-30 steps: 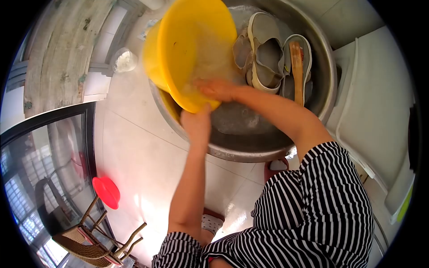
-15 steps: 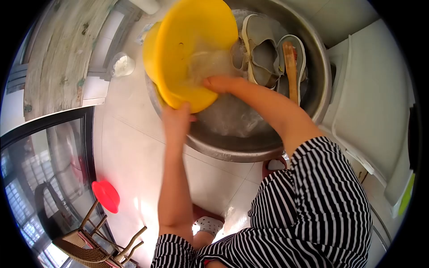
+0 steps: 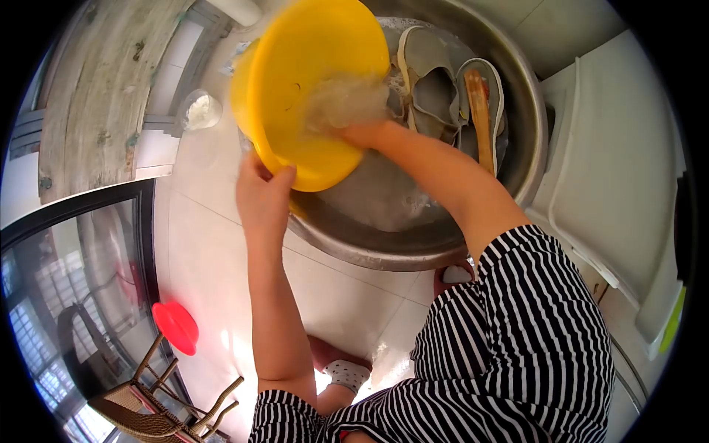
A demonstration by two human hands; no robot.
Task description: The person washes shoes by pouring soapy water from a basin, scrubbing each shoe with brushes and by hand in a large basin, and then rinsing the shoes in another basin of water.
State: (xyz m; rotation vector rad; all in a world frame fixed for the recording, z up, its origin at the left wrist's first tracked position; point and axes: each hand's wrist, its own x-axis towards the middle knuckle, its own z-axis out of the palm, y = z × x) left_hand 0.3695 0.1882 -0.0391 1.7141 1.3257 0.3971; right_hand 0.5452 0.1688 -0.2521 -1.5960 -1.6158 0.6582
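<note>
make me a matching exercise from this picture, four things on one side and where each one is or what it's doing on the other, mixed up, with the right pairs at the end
Column one
1. left hand
2. right hand
3. wooden stick
4. metal tub

Column two
A. lying on a shoe
B. gripping the rim of the yellow bucket
C. containing shoes and cloudy water
D. at the bucket's mouth, amid splashing water

Pairs: 1-B, 2-D, 3-A, 4-C

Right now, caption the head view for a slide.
Left hand grips a tilted yellow bucket, right hand inside; shoes in metal tub.
</note>
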